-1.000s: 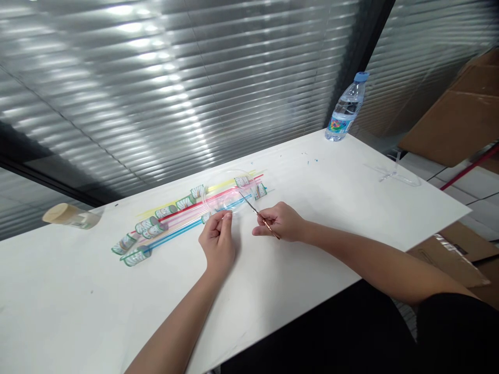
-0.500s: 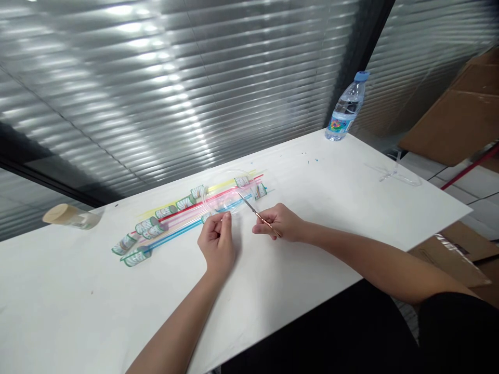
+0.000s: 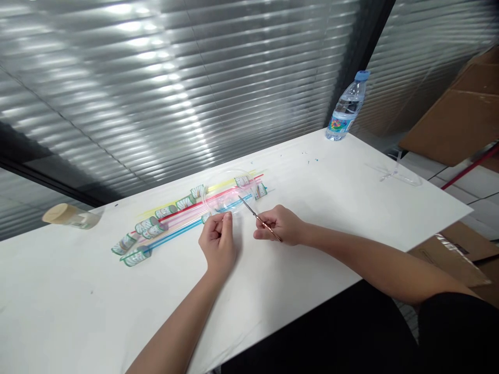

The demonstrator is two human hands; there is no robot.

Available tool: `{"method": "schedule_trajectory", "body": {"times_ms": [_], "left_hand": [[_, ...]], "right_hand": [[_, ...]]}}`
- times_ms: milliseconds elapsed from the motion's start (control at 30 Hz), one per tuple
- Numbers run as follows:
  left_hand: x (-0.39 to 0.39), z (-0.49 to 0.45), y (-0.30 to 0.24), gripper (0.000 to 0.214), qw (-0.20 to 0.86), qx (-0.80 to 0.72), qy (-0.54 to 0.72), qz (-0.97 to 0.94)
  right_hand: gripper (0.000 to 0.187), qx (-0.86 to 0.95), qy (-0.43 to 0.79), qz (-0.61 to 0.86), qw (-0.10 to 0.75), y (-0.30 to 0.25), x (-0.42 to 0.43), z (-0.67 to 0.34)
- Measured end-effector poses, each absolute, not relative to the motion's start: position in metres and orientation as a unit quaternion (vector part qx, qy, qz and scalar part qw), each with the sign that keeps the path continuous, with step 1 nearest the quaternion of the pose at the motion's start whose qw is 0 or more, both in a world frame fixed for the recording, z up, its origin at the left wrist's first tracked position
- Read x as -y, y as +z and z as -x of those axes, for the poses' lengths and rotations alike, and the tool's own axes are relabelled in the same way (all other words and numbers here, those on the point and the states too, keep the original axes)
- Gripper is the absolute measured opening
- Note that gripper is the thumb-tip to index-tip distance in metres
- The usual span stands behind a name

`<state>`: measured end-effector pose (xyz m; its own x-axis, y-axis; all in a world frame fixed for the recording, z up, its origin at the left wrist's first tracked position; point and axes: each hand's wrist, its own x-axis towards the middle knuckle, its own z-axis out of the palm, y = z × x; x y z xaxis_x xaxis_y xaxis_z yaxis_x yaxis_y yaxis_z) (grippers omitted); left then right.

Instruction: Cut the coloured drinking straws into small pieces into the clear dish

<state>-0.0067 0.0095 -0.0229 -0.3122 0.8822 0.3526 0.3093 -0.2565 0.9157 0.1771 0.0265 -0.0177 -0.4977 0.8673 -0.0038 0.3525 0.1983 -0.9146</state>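
Writing: no legible text was found. The 1 water bottle (image 3: 346, 107), standing well beyond the right hand (image 3: 283, 224) and off to its right, bore a multicoloured label and a blue cap; its print was too small to read. The small rolls (image 3: 145, 225) carried green-and-white wrappers, also unreadable.

Counts: at least 9 rolls lay beside the coloured straws (image 3: 183, 214), ahead and to the left of the left hand (image 3: 217, 242). The straws showed 4 colours: yellow, red, pink and blue. Single straws could not be counted. 1 jar (image 3: 72, 216) with a tan lid lay on its side far to the left of that hand.

Hands: the right hand was clamped on 1 thin tool (image 3: 259, 218), whose tip pointed into 1 clear dish (image 3: 230, 193) just ahead of both hands. The left hand's fingers were curled together at the dish's near rim; whether they gripped it could not be determined. All rested on 1 white table (image 3: 331, 208).
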Motion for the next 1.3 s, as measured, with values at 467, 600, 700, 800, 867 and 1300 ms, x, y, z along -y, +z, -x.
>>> {"method": "schedule_trajectory", "body": {"times_ms": [467,600,700,800,867,1300], "left_hand": [[-0.0097,0.0064,-0.0221,0.022,0.205,-0.564,0.569,-0.563],[-0.0094,0.0066,-0.0222,0.021,0.211,-0.563,0.571,-0.560],[-0.0093,0.0062,-0.0221,0.022,0.217,-0.565,0.568,-0.557],[-0.0094,0.0062,-0.0224,0.023,0.224,-0.566,0.567,-0.554],[-0.0094,0.0065,-0.0226,0.023,0.224,-0.568,0.566,-0.554],[-0.0094,0.0054,-0.0206,0.023,0.230,-0.579,0.562,-0.544]], "right_hand": [[0.044,0.730,0.454,0.443,0.255,-0.0159,-0.0261,-0.1760],[0.044,0.732,0.450,0.444,0.255,-0.0165,-0.0262,-0.1756],[0.045,0.732,0.447,0.446,0.255,-0.0173,-0.0264,-0.1756],[0.045,0.731,0.446,0.449,0.256,-0.0177,-0.0268,-0.1758],[0.045,0.730,0.447,0.449,0.258,-0.0178,-0.0269,-0.1759],[0.046,0.727,0.453,0.449,0.252,-0.0161,-0.0265,-0.1766]]}}
